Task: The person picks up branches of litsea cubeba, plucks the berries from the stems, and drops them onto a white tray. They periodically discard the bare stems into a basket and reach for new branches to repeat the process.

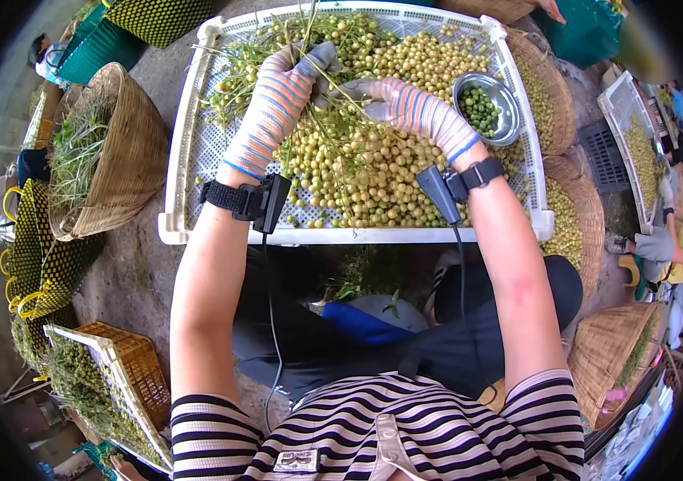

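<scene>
so the left hand (284,90) in a striped knit glove has its fingers (322,58) curled shut round thin green stems (311,22), ends poking out far side. right hand (397,103)'s fingers are bent just beside them, can't tell if gripping. pale round fruit (357,188) below.

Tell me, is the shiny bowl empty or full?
In between: the shiny bowl has a pile of little green fruits in it, but some of its bare inside still shows beside them.

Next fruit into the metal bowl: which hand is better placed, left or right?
Right, probably: the right hand is nearer the metal bowl. The left hand is farther off, gripping stems.
</scene>
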Demonstrator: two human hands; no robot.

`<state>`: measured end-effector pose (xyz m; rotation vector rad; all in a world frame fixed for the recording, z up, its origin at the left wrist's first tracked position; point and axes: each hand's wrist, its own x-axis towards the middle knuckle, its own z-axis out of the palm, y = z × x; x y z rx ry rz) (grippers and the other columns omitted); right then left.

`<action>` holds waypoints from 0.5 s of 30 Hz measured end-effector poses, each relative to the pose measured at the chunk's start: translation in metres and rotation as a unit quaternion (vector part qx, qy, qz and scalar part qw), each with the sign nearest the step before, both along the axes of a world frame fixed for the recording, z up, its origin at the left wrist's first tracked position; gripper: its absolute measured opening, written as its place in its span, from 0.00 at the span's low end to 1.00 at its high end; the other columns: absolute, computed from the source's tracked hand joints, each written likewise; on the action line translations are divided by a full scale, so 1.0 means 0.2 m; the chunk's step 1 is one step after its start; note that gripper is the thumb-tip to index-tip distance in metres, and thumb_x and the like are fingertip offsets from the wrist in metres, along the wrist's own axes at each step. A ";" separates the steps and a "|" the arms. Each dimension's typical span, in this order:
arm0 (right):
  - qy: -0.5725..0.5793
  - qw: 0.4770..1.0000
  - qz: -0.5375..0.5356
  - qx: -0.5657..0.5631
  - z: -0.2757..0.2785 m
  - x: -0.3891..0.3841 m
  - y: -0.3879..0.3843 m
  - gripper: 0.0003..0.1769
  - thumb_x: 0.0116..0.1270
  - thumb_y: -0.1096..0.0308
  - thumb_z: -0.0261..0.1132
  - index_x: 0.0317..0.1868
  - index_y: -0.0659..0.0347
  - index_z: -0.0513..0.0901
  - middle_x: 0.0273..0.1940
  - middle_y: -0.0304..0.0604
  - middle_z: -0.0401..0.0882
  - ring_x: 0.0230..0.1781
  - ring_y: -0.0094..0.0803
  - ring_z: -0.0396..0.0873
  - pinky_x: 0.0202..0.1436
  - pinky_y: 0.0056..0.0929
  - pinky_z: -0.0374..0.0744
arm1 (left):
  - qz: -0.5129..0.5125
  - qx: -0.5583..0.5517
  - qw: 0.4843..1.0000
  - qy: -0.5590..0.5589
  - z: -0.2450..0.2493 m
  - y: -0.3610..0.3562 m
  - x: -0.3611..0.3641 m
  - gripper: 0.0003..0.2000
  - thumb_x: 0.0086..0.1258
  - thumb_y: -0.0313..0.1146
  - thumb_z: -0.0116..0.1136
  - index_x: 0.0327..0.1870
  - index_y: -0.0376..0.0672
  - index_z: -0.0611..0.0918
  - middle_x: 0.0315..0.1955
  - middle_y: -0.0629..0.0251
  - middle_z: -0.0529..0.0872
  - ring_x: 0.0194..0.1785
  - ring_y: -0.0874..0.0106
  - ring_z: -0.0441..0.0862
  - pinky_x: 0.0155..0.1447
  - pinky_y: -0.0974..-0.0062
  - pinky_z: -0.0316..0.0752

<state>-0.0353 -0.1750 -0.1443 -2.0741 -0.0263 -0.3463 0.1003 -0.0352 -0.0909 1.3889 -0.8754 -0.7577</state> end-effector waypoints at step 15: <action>0.060 0.981 0.007 -0.187 -0.01 -0.01 -0.06 0.20 0.59 0.69 0.61 0.53 0.60 0.75 0.49 0.48 0.77 0.51 0.40 0.74 0.57 0.31 0.71 | 0.054 -0.029 0.997 0.047 -0.05 0.02 0.08 0.11 0.65 0.39 0.56 0.32 0.39 0.80 0.15 0.70 0.76 0.14 0.78 0.70 0.17 0.80 0.67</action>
